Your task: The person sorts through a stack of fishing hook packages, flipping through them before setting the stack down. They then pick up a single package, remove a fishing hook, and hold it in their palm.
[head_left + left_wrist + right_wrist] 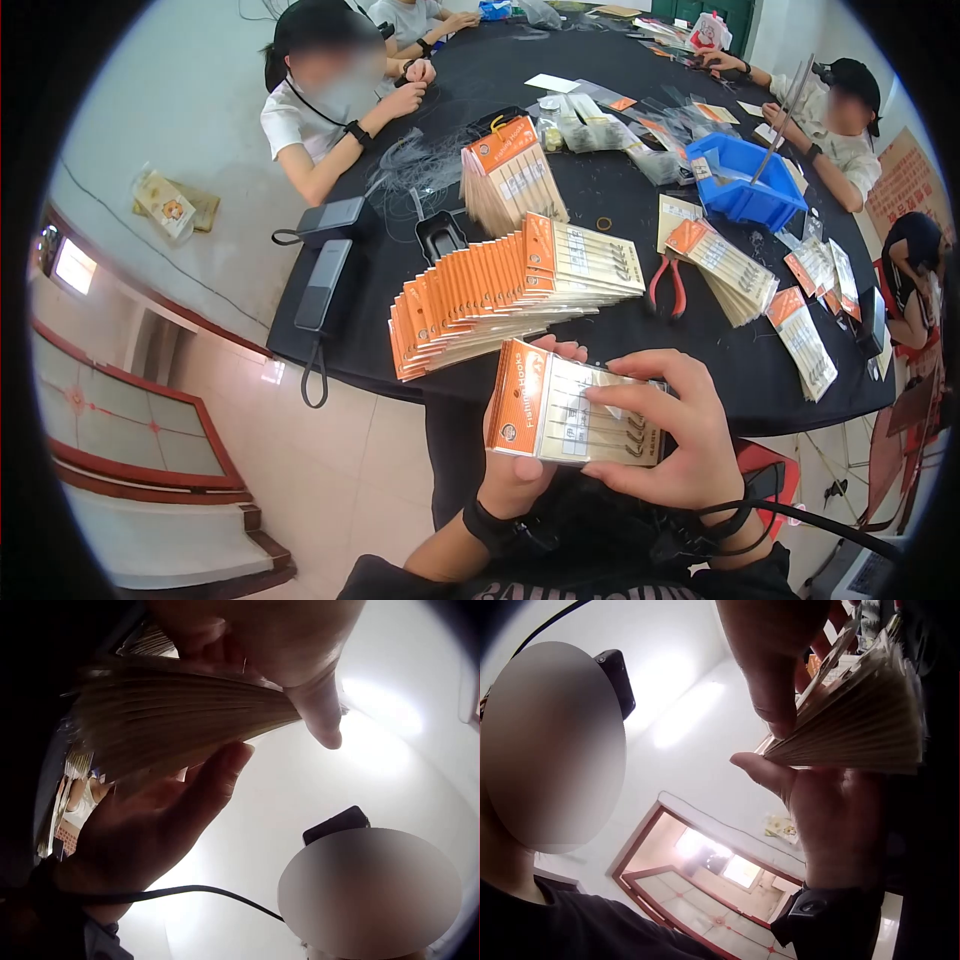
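Note:
Both hands hold a stack of fishing hook packets (575, 410) in front of the body, orange header to the left. My left hand (515, 490) supports it from below and the left, its thumb at the near edge. The right hand (690, 430) grips the right end, fingers over the top packet and thumb at the near edge. In the left wrist view the packets (187, 712) fan apart at one end and press together at the other. The right wrist view shows the same fanned edges (862, 720) between both hands.
Just beyond lies a long fanned row of packets (470, 290), with an upright stack (515, 180) behind it. Red-handled pliers (668, 288), more packets (725, 270) and a blue bin (745, 185) are to the right. Power banks (325, 285) lie left. Other people sit around the black-covered table (430, 95).

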`<state>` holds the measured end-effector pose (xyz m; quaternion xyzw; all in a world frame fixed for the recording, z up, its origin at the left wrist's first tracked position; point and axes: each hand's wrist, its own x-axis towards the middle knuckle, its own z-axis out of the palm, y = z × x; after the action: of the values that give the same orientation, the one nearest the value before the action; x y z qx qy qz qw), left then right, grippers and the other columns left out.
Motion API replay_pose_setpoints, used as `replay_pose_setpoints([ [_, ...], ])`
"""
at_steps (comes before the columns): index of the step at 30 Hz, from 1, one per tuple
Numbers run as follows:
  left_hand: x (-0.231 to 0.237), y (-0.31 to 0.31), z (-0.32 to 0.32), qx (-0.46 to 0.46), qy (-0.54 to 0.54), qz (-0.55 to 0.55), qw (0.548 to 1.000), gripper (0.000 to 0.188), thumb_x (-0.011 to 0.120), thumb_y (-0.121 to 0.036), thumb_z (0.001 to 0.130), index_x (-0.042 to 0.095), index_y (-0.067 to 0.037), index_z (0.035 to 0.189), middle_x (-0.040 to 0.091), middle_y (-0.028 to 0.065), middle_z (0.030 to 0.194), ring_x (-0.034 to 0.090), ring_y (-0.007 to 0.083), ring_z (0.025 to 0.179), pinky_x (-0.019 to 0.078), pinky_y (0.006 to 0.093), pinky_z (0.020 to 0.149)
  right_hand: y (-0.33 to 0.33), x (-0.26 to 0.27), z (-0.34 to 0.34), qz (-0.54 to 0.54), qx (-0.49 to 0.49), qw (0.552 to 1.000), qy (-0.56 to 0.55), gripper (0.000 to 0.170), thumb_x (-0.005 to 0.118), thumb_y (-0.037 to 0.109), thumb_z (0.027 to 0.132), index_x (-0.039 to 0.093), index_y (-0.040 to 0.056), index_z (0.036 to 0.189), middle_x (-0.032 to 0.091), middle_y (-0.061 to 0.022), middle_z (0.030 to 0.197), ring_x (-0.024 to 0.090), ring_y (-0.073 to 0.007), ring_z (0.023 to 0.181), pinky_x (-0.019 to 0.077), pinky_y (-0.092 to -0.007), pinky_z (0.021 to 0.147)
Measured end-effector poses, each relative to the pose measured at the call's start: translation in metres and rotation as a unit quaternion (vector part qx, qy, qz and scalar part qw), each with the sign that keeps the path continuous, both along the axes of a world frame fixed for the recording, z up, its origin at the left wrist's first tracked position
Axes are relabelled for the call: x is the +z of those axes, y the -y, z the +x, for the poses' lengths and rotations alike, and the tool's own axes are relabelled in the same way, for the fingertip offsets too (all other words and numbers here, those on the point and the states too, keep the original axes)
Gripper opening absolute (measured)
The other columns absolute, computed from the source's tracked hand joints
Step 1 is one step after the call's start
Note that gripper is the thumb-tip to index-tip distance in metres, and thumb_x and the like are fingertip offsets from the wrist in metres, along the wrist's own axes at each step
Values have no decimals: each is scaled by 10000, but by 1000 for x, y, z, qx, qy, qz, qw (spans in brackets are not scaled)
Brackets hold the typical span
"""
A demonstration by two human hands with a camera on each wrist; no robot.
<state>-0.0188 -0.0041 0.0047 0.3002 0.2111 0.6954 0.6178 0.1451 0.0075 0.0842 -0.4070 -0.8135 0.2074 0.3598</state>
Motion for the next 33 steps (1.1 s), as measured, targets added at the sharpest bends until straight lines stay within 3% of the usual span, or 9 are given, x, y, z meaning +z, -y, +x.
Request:
replay_pose_setpoints([
  [26,-4,0,0,-12,-16,3,1000,1209,853,-624,570,301,16,1434,425,193,1400,417,298,1328,315,452,1132,2,-1,-1,-7,0,1000,20,526,862,306,594,704,157,1073,598,-68,1123,593,-238,966,385,-424,920],
  [27,-3,1,0,-8,-41,-5,999,1245,809,-688,547,289,3,1442,431,180,1395,414,300,1328,300,458,1145,2,-1,-1,-7,0,1000,22,526,862,307,595,704,157,1074,598,-67,1123,593,-238,968,385,-426,920],
  [29,1,1,1,-2,-91,-22,996,1325,722,-816,501,267,-23,1460,444,154,1386,408,305,1330,270,469,1170,2,0,-2,-11,0,1000,25,526,862,310,597,704,161,1077,597,-64,1124,595,-239,982,386,-446,934],
  [33,-3,1,0,-9,-62,-8,998,1273,761,-756,531,282,-13,1446,444,160,1375,418,295,1319,293,455,1150,3,-1,-2,-23,1,999,35,542,861,322,601,699,169,1095,597,-68,1134,598,-250,1028,378,-499,977],
])
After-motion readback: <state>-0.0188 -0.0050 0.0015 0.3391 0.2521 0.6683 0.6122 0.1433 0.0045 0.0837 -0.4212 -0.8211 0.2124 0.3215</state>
